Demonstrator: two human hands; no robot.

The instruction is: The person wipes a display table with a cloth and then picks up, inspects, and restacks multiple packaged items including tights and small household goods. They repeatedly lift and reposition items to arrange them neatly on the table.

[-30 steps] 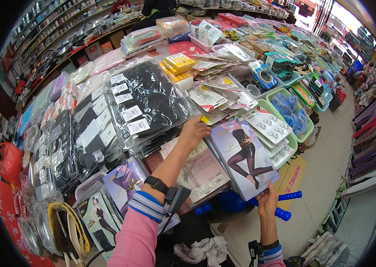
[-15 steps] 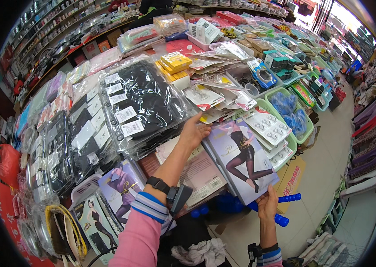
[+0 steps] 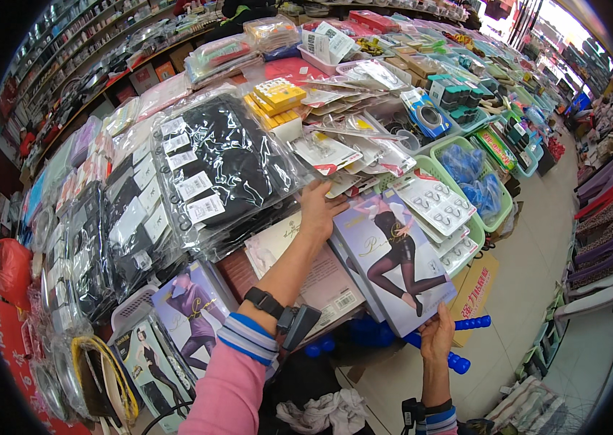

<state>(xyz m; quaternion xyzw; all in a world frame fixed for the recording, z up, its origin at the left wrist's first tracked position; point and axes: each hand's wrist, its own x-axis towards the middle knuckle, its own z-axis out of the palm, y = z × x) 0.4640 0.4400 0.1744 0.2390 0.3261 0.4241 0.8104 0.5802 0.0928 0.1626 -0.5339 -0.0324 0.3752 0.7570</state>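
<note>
My left hand reaches to the upper left corner of a stack of lavender tights packs, its fingers curled over the edge beside a large clear bag of black garments. My right hand grips the lower right end of the same packs, thumb on the edge. Pink-and-beige packs lie under my left forearm. Another lavender pack and a tights pack with a dark-clad figure lie at lower left. Carded hooks sit just right of the held packs.
Green baskets with blue bagged goods, yellow boxes and carded goods crowd the display. Blue ridged bars and a cardboard piece are below right. A tiled aisle and hanging textiles are at right.
The view has shifted slightly, so the display sits further left. My left hand is slightly higher and further left on the packs; my right hand keeps its hold with little movement.
</note>
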